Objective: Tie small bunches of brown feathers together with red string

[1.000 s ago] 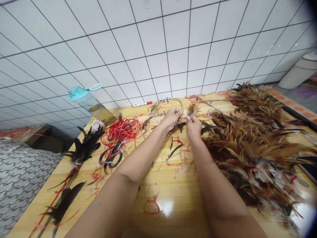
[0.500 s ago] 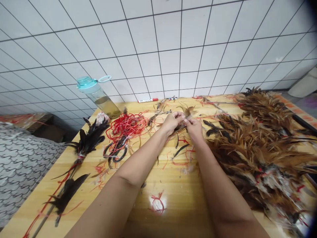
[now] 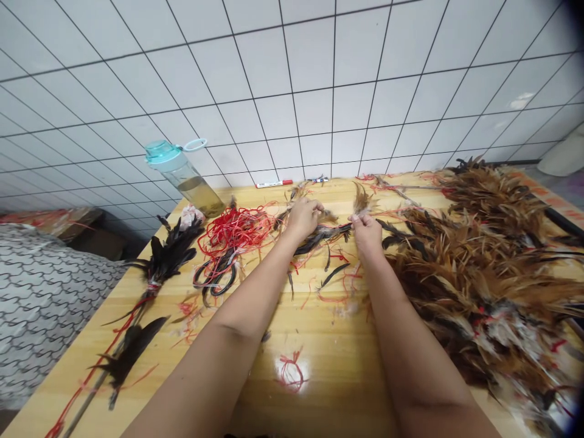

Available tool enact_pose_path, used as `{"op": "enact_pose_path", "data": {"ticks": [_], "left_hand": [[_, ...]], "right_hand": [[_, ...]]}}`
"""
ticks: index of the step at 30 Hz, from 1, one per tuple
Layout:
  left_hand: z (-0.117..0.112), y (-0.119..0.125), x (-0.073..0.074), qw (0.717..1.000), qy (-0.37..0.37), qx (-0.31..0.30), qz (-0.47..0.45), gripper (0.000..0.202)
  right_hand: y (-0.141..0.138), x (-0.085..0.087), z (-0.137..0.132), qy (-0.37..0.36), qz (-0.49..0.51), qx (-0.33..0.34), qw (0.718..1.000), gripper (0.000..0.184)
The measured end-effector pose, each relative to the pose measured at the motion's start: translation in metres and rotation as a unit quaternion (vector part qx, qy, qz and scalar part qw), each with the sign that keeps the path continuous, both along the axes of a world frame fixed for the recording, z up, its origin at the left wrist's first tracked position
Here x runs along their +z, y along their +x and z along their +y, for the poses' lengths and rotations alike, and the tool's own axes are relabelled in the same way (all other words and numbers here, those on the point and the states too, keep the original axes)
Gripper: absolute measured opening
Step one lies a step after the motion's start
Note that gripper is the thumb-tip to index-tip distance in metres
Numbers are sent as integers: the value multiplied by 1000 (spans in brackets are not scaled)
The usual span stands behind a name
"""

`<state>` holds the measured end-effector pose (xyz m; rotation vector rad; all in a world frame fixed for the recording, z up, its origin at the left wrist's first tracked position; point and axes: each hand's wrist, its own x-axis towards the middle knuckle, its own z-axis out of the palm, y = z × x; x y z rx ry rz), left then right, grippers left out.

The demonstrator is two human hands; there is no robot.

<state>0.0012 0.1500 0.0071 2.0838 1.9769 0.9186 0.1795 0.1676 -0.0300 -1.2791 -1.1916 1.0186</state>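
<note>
Over the far middle of the table, my right hand (image 3: 367, 235) pinches a small tuft of brown feathers (image 3: 363, 198), which points up from the thumb and fingertips. My left hand (image 3: 305, 219) is to its left, apart from it, with curled fingers. Beside those fingertips shows another brown feather tuft (image 3: 327, 216); I cannot tell whether the hand holds it. Dark feathers (image 3: 314, 241) lie below and between both hands, reaching close to the right fingertips. A single black feather (image 3: 335, 275) rests nearer on the wood.
Left of my hands lie tangled red string (image 3: 237, 228) and black-handled scissors (image 3: 216, 277). A water bottle (image 3: 194, 185) and a marker (image 3: 274, 184) stand near the tiled wall. Black feathers are tied to a stick (image 3: 98, 383) at left. Heaped brown feathers (image 3: 483, 261) cover the right side.
My hands were together at the feathers and are now apart. The left has moved left, and the right has moved slightly right with a brown tuft.
</note>
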Motion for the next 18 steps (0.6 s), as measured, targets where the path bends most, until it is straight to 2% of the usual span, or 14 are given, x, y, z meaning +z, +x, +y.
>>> {"op": "enact_pose_path", "data": {"ticks": [6,10,13,15,16,18], "left_hand": [[8,10,-12,993,-4,-59,103,29],[9,9,-15,993,15,-74,87,18],[8,6,-12,997,40,-67,-18,9],[8,5,-9,986,41,-51,-151,3],[7,5,-7,971,37,-43,-231,1],[6,5,-4,919,16,-41,-391,10]], "right_hand": [[0,6,-4,-18,-22,-16,999,27],[0,9,-6,-7,-55,-11,998,25],[1,8,-6,4,-84,-9,996,25],[1,6,-5,11,-99,-9,995,26],[1,4,-5,14,-105,-8,994,26],[0,1,-3,22,-114,-5,993,27]]}}
